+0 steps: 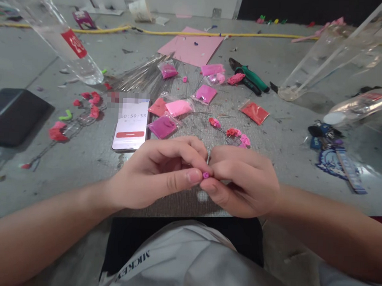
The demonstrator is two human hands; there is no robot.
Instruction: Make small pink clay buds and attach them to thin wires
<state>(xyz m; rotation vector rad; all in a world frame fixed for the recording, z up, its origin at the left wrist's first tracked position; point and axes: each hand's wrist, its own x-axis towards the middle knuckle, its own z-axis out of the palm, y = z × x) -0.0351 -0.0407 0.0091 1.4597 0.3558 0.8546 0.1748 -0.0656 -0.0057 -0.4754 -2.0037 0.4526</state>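
Observation:
Close to the table's front edge, my left hand [154,171] and my right hand [244,179] meet fingertip to fingertip. Between them is a tiny magenta piece of clay [205,175], curled like a small rosebud. My left thumb and index finger pinch it from one side; the right thumb and index finger close on it from the other. Beyond my knuckles lie a bag of magenta clay [162,126], a bag of light pink clay [180,107] and a bag of red clay [255,112]. A wire piece with red and pink clay flowers [233,132] rests just past my right hand.
A phone [130,132] showing a timer lies left of the bags. More red clay flowers on wire [59,131] sit farther left. Behind are thin wires [140,75], pink paper [192,46] and green-handled pliers [252,78]. Bottles [65,40] stand at both sides; keys [324,134] lie right.

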